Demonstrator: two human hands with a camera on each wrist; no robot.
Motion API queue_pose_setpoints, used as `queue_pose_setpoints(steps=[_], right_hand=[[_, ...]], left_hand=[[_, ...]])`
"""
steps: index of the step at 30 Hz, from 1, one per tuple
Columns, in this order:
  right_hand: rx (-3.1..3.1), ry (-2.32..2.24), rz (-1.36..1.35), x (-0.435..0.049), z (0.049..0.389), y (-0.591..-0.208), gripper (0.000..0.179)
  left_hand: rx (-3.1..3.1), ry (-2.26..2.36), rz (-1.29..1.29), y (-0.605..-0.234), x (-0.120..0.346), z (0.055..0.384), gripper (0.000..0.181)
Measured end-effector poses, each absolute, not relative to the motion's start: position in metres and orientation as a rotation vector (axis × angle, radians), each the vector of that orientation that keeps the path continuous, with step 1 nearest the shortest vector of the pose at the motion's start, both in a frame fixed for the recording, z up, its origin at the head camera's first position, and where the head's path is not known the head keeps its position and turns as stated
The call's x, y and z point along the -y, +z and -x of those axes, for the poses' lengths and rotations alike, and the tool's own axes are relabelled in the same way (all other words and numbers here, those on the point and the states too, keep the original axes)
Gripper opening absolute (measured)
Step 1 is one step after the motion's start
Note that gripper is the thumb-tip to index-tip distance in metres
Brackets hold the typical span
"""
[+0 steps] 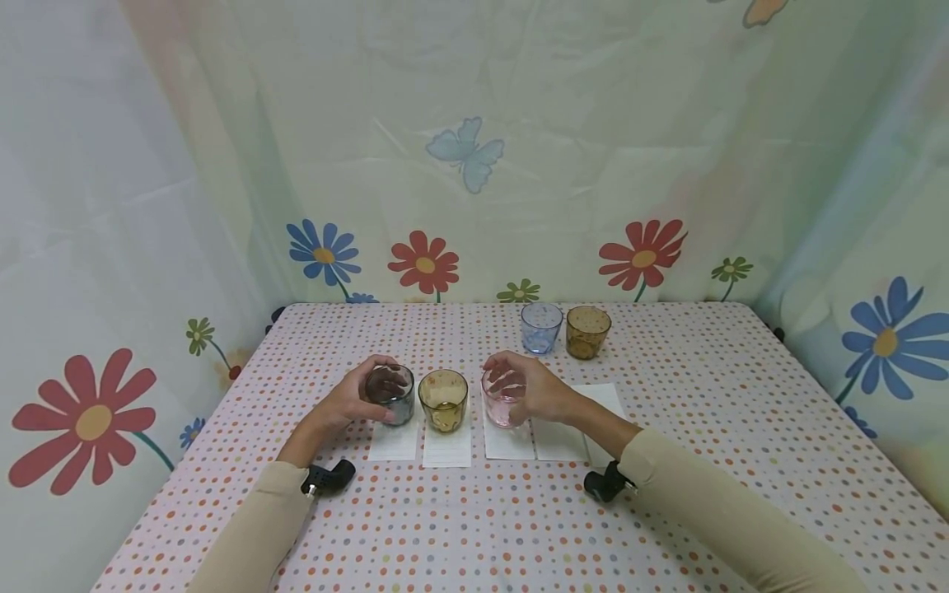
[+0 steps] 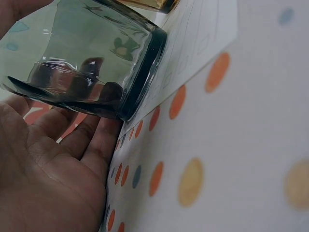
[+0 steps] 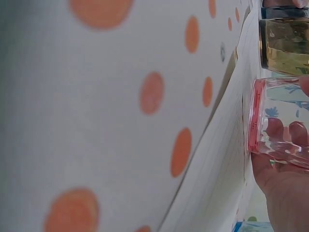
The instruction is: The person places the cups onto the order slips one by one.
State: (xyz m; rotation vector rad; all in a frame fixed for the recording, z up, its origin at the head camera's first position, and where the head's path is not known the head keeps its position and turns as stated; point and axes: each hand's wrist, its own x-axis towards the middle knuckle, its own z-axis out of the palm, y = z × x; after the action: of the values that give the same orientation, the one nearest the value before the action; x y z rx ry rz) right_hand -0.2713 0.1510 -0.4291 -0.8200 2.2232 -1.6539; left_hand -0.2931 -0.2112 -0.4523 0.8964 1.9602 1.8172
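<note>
My left hand [image 1: 347,402] curls round a dark teal glass tumbler [image 1: 403,408], thumb on the near side and fingers behind it. In the left wrist view those fingers show beyond the tumbler's wall [image 2: 120,63], its base close over the paper. My right hand [image 1: 547,392] holds a clear pink glass tumbler [image 1: 498,412] the same way; in the right wrist view its pink base [image 3: 256,116] stands at the white paper, fingers behind the glass. Between the hands, an amber glass tumbler [image 1: 445,402] stands upright on its own paper slip [image 1: 447,455].
Behind my right hand, a blue glass tumbler [image 1: 541,329] and a brown glass tumbler [image 1: 588,333] stand side by side near the table's back edge. White paper slips [image 1: 559,446] lie in a row on the dotted tablecloth [image 1: 460,527]. A flowered curtain [image 1: 534,198] hangs behind.
</note>
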Motion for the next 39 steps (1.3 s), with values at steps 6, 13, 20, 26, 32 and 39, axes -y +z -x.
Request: queue_pose_setpoints(steps=[6, 13, 20, 26, 32, 39], right_hand=[[-2.212, -1.667, 0.816, -0.1511, 0.2711, -0.4290, 0.087], [-2.204, -1.659, 0.816, -0.1528, 0.2717, -0.4282, 0.094], [-2.225, -1.670, 0.886, -0.1563, 0.2711, -0.4263, 0.087], [-2.253, -1.688, 0.924, -0.1554, 0.2686, -0.4254, 0.072], [-2.320, -1.704, 0.978, -0.1534, 0.2686, -0.4279, 0.059], [-2.402, -1.691, 0.974, -0.1499, 0.2712, -0.4288, 0.049]], left_hand=[[-1.975, 1.808, -0.903, -0.4519, 0.2113, 0.2939, 0.081], [-1.974, 1.808, -0.900, -0.4540, 0.2117, 0.2955, 0.080], [-1.953, 1.813, -0.926, -0.4565, 0.2118, 0.2967, 0.077], [-1.939, 1.824, -0.912, -0.4561, 0.2117, 0.2964, 0.080], [-1.942, 1.827, -0.907, -0.4545, 0.2114, 0.2946, 0.082], [-1.938, 1.828, -0.915, -0.4548, 0.2118, 0.2943, 0.081]])
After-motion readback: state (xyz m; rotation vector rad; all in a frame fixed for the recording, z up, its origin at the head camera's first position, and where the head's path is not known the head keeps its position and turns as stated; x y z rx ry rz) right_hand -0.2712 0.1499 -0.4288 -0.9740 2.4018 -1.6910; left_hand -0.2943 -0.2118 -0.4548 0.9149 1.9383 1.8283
